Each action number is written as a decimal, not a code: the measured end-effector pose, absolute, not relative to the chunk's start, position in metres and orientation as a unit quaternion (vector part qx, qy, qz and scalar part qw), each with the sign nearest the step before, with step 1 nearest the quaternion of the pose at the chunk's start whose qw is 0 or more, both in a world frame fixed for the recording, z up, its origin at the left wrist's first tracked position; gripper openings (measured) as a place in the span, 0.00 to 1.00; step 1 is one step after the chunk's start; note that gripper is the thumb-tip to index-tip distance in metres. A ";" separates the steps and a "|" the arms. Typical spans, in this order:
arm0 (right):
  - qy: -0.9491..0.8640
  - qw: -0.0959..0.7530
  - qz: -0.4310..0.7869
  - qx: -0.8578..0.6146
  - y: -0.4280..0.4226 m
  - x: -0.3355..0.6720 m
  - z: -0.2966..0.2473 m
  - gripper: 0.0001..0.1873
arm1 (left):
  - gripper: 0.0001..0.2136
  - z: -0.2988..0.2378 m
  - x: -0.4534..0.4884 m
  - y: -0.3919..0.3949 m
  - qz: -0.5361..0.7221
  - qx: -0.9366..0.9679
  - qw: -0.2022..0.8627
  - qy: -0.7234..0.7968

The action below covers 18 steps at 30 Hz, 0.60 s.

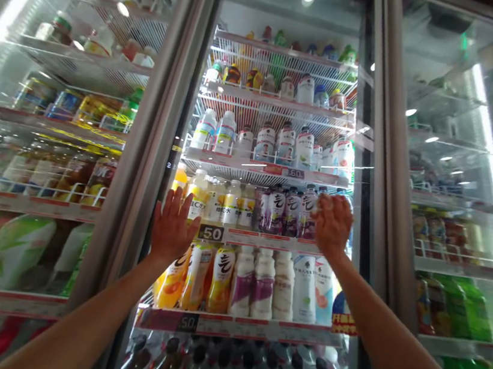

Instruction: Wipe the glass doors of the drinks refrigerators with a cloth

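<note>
The left hand (174, 223), fingers spread, was raised before yellow-labelled vitamin-water bottles (231, 202) on a drinks-cooler shelf (261, 241). By that shelf's purple-labelled bottles (291, 212), the right hand (333, 223) was too blurred to tell its grip.

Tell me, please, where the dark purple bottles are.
In the head view, the dark purple bottles stand in the middle cooler, right of the pale yellow bottles, partly behind the right hand.
</note>
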State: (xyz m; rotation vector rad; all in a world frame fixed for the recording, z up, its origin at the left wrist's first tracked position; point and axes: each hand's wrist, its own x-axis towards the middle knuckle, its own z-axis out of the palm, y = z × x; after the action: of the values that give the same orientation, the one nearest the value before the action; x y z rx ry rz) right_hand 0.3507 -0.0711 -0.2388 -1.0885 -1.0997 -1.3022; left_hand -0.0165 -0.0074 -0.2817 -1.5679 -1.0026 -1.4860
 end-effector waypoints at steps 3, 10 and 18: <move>-0.331 0.621 -0.498 -0.506 -0.069 0.384 -0.224 0.24 | 0.27 -0.281 -0.016 -0.007 -0.580 -0.612 0.371 -0.389; -0.526 0.483 -0.557 -0.424 -0.061 0.313 -0.228 0.22 | 0.27 -0.283 -0.019 -0.006 -0.571 -0.618 0.367 -0.396; -0.396 0.590 -0.511 -0.483 -0.059 0.332 -0.177 0.25 | 0.30 -0.257 -0.022 -0.017 -0.558 -0.626 0.396 -0.374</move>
State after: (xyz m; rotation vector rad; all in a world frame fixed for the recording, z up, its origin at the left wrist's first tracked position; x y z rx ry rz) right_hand 0.3316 -0.0591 -0.1766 -1.1245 -0.9219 -1.1892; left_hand -0.0223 -0.0172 -0.2572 -1.5858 -0.9484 -1.4136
